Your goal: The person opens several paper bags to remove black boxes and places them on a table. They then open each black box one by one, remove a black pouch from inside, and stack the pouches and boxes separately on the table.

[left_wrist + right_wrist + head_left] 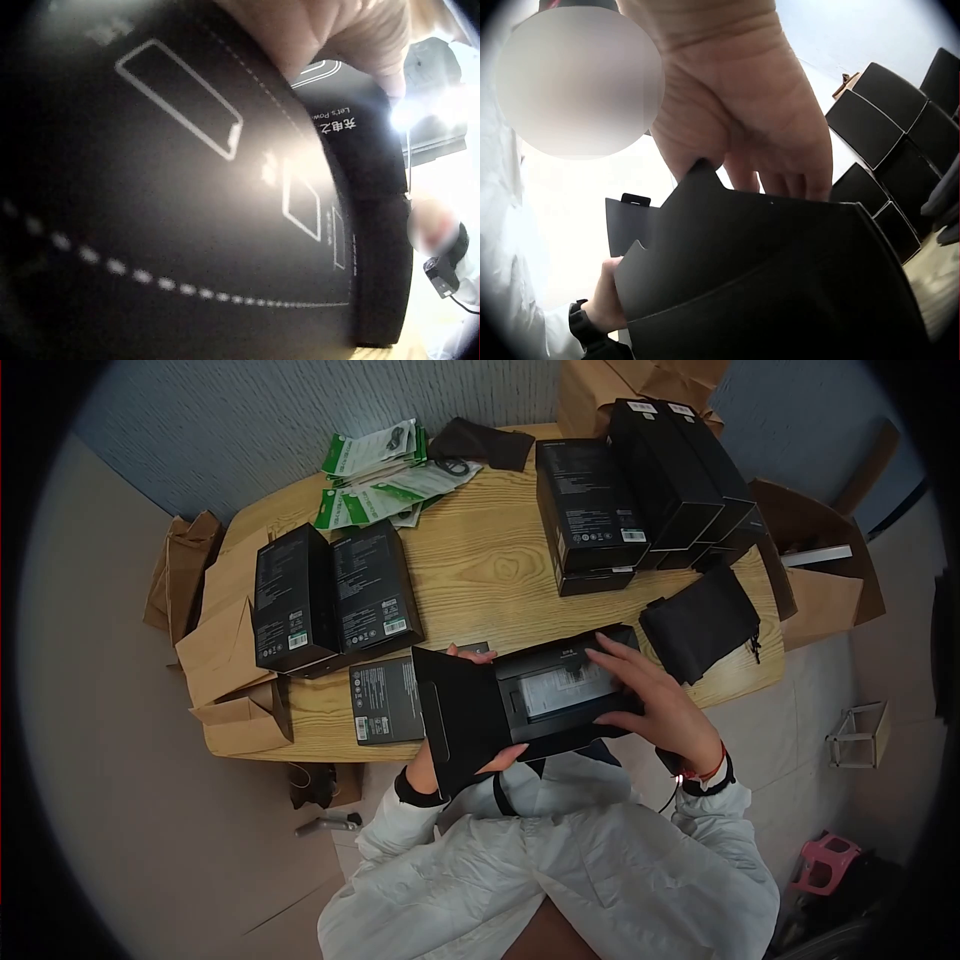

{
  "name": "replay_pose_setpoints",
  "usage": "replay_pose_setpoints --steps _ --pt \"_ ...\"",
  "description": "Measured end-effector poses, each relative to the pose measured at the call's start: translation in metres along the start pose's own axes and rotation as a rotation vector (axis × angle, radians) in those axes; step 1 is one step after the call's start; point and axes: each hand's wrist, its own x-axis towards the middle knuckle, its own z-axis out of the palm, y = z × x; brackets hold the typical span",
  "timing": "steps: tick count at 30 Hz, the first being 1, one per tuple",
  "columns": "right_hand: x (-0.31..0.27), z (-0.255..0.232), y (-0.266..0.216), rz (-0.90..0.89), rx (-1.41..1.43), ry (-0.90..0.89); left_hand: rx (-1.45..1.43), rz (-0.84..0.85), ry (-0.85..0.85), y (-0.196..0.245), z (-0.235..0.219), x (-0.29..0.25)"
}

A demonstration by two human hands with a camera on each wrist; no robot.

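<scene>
A long black box (470,710) with its lid flap folded back is held in front of the body. My left hand (502,759) grips it from below, thumb on the near edge and fingertips showing at the far side. Inside lies a pale, clear-wrapped packet (560,690) in a black recess. My right hand (668,705) reaches over the box's right end, thumb and fingers spread apart within the opening. The right wrist view hides those fingertips behind the black box wall (780,262). White outline drawings mark the box side (180,195) in the left wrist view.
Closed black boxes stand at the left (290,595) and in a stack at the right (590,500). One flat box (380,705) lies under the held one. A black drawstring pouch (700,620), green-white packets (375,480) and brown paper bags (235,640) share the wooden table (480,550).
</scene>
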Motion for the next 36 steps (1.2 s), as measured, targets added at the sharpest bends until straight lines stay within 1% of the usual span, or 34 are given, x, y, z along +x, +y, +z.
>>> replay_pose_setpoints --steps 1,2,3,4,5,6,7,8,11,13,14,16,17,19,20,21,22,23,24,25,26,28,29,31,32,33,35,36 --pt "0.003 0.000 -0.001 -0.027 -0.006 0.066 0.034 0.007 -0.006 0.003 -0.002 0.002" --pt "0.004 -0.002 0.002 -0.027 -0.007 0.067 0.068 0.015 -0.011 0.004 -0.003 0.003" --pt "0.005 -0.005 0.005 0.014 -0.002 0.047 0.067 0.016 -0.011 0.003 -0.004 0.003" --pt "0.006 -0.006 0.008 0.055 0.004 0.026 0.084 0.043 -0.016 0.001 -0.004 0.003" --pt "0.007 -0.004 0.012 0.054 0.003 0.027 0.100 0.069 -0.022 0.000 -0.004 0.003" --pt "0.009 0.001 0.017 0.038 0.076 0.099 0.100 0.070 -0.022 0.000 -0.006 0.003" --pt "0.010 0.004 0.023 0.023 0.149 0.172 0.181 0.073 -0.055 0.001 -0.008 0.003" --pt "0.012 0.006 0.027 0.023 0.149 0.173 0.261 0.075 -0.088 0.002 -0.009 0.003" --pt "0.018 0.014 0.042 0.046 0.130 0.201 0.267 0.082 -0.099 0.002 -0.009 0.003" --pt "0.023 0.023 0.053 0.143 0.033 0.326 0.275 0.091 -0.108 0.001 -0.008 0.004" --pt "0.024 0.026 0.055 0.141 0.032 0.329 0.280 0.095 -0.111 0.001 -0.008 0.004" --pt "0.027 0.031 0.055 0.045 -0.040 0.469 0.291 0.102 -0.115 0.001 -0.008 0.004" --pt "0.029 0.033 0.051 0.043 -0.040 0.469 0.297 0.105 -0.116 0.001 -0.008 0.004" --pt "0.031 0.034 0.043 -0.018 -0.125 0.700 0.306 0.107 -0.122 0.001 -0.007 0.004" --pt "0.027 0.029 0.044 -0.017 -0.124 0.700 0.310 0.108 -0.127 0.001 -0.006 0.004" --pt "0.021 0.022 0.049 -0.079 -0.154 0.495 0.309 0.108 -0.128 0.000 -0.004 0.001" --pt "0.015 0.015 0.053 -0.140 -0.181 0.290 0.237 0.024 -0.110 -0.003 -0.001 -0.003" --pt "0.009 0.013 0.059 -0.139 -0.182 0.291 0.165 -0.059 -0.091 -0.004 0.001 -0.004" --pt "0.004 0.013 0.063 -0.128 -0.103 0.227 0.339 -0.045 -0.173 -0.002 0.000 -0.002" --pt "-0.002 0.015 0.065 -0.116 -0.025 0.162 0.310 -0.089 -0.182 0.003 0.001 -0.001" --pt "-0.006 0.017 0.064 -0.113 -0.025 0.164 0.280 -0.132 -0.192 0.010 0.003 0.002" --pt "-0.011 0.018 0.057 0.058 0.125 0.338 0.324 -0.153 -0.204 0.015 0.008 0.007" --pt "-0.014 0.023 0.063 0.060 0.124 0.342 0.380 -0.156 -0.227 0.016 0.010 0.009" --pt "-0.016 0.033 0.078 0.196 0.773 0.513 0.435 -0.156 -0.255 0.017 0.015 0.012" --pt "-0.021 0.029 0.083 0.250 0.791 0.454 0.508 -0.148 -0.289 0.017 0.016 0.012" --pt "-0.023 0.023 0.083 0.249 0.793 0.460 0.582 -0.139 -0.323 0.018 0.017 0.013" --pt "-0.025 0.016 0.084 0.447 0.930 0.461 0.613 -0.106 -0.346 0.017 0.017 0.014" --pt "-0.026 0.014 0.084 0.445 0.933 0.463 0.640 -0.096 -0.365 0.016 0.018 0.013"
